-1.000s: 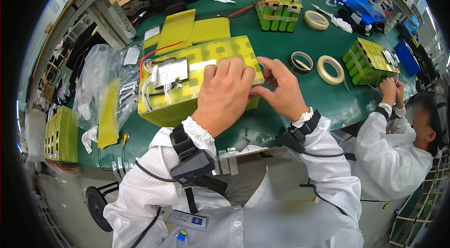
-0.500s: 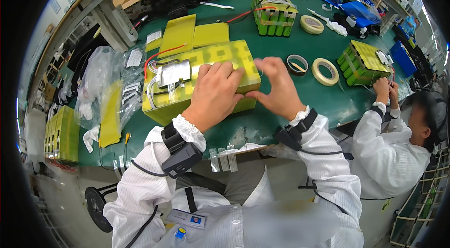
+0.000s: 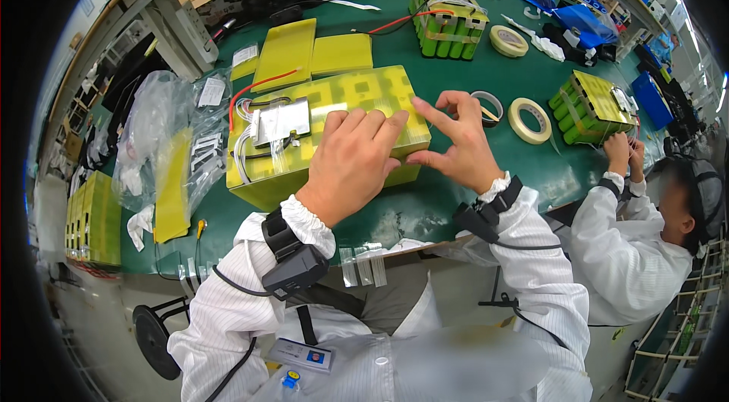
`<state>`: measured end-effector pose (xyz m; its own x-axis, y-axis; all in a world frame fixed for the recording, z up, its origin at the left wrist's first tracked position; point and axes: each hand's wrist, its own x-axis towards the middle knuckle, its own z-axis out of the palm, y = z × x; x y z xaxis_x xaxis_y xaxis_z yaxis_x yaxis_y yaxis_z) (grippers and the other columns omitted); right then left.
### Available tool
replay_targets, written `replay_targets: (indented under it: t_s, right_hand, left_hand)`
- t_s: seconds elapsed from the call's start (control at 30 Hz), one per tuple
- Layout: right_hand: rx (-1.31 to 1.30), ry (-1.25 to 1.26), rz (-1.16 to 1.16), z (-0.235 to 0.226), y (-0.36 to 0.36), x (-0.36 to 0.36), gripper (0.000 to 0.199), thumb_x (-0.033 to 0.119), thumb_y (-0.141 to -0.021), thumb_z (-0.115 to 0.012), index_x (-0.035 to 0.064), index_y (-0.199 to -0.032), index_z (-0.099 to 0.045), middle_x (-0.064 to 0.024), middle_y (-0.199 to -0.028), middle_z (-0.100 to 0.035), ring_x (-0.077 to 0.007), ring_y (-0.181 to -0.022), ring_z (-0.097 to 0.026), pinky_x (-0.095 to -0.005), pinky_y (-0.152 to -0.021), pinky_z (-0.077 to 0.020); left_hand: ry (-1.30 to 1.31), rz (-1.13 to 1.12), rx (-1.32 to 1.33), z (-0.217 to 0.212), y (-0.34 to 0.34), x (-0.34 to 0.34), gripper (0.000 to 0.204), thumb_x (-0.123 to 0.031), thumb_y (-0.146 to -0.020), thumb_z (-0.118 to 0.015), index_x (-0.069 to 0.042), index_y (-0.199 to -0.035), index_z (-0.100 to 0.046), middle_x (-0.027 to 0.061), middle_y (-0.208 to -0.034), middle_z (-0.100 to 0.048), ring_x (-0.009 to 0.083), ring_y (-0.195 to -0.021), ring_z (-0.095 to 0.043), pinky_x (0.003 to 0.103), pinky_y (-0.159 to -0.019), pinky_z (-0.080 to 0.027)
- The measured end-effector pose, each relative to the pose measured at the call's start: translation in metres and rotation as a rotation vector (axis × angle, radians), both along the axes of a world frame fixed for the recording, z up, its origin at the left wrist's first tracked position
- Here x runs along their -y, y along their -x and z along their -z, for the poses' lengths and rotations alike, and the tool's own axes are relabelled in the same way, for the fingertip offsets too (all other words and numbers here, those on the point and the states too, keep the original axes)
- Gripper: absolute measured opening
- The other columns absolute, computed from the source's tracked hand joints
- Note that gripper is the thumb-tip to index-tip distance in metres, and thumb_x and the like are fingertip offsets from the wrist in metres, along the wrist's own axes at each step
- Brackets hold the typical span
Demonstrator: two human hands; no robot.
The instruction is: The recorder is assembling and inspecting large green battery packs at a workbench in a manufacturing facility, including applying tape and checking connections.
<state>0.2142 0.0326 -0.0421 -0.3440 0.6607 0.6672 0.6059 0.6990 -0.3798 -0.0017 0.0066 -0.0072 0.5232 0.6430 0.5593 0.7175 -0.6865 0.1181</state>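
A long battery pack (image 3: 266, 178) wrapped in yellow sheet stands on the green bench in front of me. It carries a silver plate (image 3: 281, 122) with white, black and red wires at its left end. My left hand (image 3: 351, 163) presses on the pack's top near the right end, fingers bent close together and thumb by the front edge. Beyond it, my right hand (image 3: 462, 144) is at the pack's right end. Its thumb and forefinger are spread apart at the end edges, the other fingers bent, with nothing visible held. Clear tape strips lie across the top.
Yellow sheets (image 3: 285, 53) lie behind the pack, plastic bags (image 3: 148, 136) left of it. Tape rolls (image 3: 529, 120) sit to the right. Another green-celled pack (image 3: 448, 30) stands at the back. At right a co-worker (image 3: 630, 227) handles a smaller pack (image 3: 585, 110). Tape strips (image 3: 364, 269) hang off the front edge.
My right hand has shifted slightly right and its forefinger and other fingers show more spread. My left hand stays on the pack with little change.
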Motion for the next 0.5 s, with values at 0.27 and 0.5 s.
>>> replay_targets:
  t_s: [0.27,0.5]
  right_hand:
    - [0.071,-0.103,-0.042,-0.004,-0.005,0.003,0.050,0.025,-0.062,-0.088,0.0174,-0.109,-0.076,-0.0065,-0.092,-0.052,-0.0269,-0.088,-0.050,-0.0382,-0.075,-0.0450]
    - [-0.314,0.656,-0.189,-0.025,0.000,-0.001,0.087,0.024,-0.080,-0.083,0.0008,-0.151,-0.037,0.0015,-0.067,-0.045,-0.0084,-0.061,-0.041,-0.0254,-0.062,-0.0391]
  left_hand:
    - [0.005,0.020,0.014,-0.002,-0.001,0.002,0.072,-0.017,-0.065,-0.085,-0.009,-0.130,-0.056,0.0061,-0.094,-0.060,0.0260,-0.092,-0.058,0.040,-0.084,-0.040]
    - [0.013,0.014,0.013,0.001,0.001,0.001,0.073,-0.016,-0.065,-0.085,-0.009,-0.132,-0.055,0.0057,-0.094,-0.061,0.0257,-0.091,-0.059,0.040,-0.084,-0.040]
